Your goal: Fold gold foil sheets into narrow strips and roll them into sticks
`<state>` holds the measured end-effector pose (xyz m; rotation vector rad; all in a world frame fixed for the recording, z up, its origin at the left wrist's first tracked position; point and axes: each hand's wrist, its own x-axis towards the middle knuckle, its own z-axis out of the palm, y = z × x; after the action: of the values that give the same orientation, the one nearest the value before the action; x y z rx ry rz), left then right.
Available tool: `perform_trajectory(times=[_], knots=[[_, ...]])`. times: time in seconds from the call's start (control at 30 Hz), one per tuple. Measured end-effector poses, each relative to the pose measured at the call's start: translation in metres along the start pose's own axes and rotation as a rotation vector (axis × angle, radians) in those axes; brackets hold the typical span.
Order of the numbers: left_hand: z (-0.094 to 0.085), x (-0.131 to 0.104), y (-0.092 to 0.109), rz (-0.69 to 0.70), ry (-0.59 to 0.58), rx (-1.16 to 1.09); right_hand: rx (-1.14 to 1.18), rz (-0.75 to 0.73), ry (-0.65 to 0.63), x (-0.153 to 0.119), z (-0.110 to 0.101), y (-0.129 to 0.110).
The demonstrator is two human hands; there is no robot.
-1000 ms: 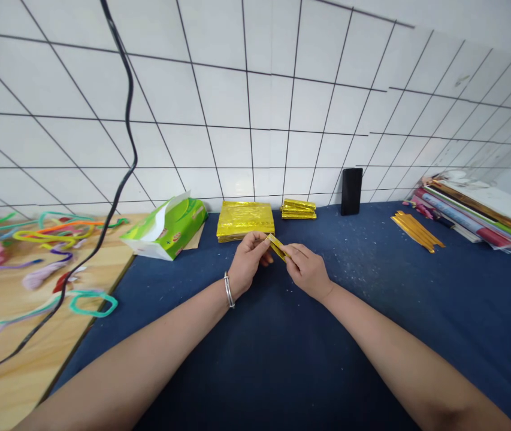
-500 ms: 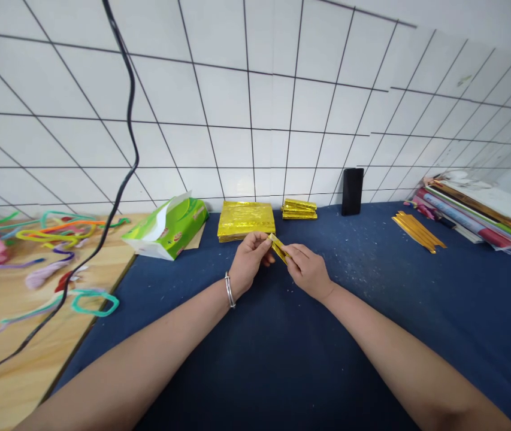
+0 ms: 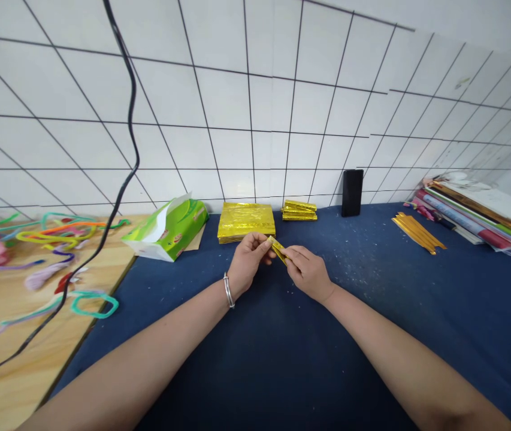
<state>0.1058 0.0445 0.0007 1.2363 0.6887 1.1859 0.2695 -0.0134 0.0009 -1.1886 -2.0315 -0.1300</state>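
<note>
A narrow folded strip of gold foil paper [image 3: 277, 248] is pinched between my two hands above the dark blue cloth. My left hand [image 3: 249, 258], with a silver bangle at the wrist, grips its upper left end between thumb and fingers. The lower right part lies in the fingers of my right hand [image 3: 308, 270], which hide some of it. Just behind my left hand rests a stack of gold foil sheets [image 3: 246, 219]. To the right of that stack is a small pile of folded gold strips [image 3: 299, 210].
A green tissue packet [image 3: 169, 227] lies left of the foil stack. Colourful pipe cleaners [image 3: 57, 239] cover the wooden board [image 3: 26, 353], and a black cable [image 3: 123, 185] hangs across. A black phone [image 3: 352, 193] leans on the tiled wall. Flat golden strips [image 3: 419, 232] and stacked books [image 3: 475, 215] are at right.
Both hands keep their hold in nearly the same place. The gold strip has turned slightly between the fingers and looks a little narrower.
</note>
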Motion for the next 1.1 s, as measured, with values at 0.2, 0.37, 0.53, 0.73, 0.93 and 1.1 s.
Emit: perform_trajectory(times=[0.2, 0.37, 0.53, 0.73, 0.93, 1.1], knots=[[-0.010, 0.007, 0.004, -0.018, -0.097, -0.076, 0.008, -0.015, -0.012, -0.001, 0.001, 0.001], [-0.017, 0.011, 0.003, -0.065, -0.176, -0.082, 0.014, -0.026, -0.022, -0.001, 0.001, 0.001], [-0.021, 0.014, -0.001, -0.091, -0.170, -0.082, 0.009, -0.004, -0.025, 0.000, 0.002, 0.001], [-0.025, 0.016, 0.000, -0.114, -0.071, -0.161, 0.005, 0.118, 0.000, 0.000, 0.000, 0.000], [-0.023, 0.016, 0.001, -0.088, -0.027, -0.151, 0.063, 0.183, 0.089, 0.003, 0.000, 0.007], [-0.029, 0.017, 0.001, -0.033, -0.162, 0.117, 0.122, 0.197, 0.123, 0.005, -0.001, 0.013]])
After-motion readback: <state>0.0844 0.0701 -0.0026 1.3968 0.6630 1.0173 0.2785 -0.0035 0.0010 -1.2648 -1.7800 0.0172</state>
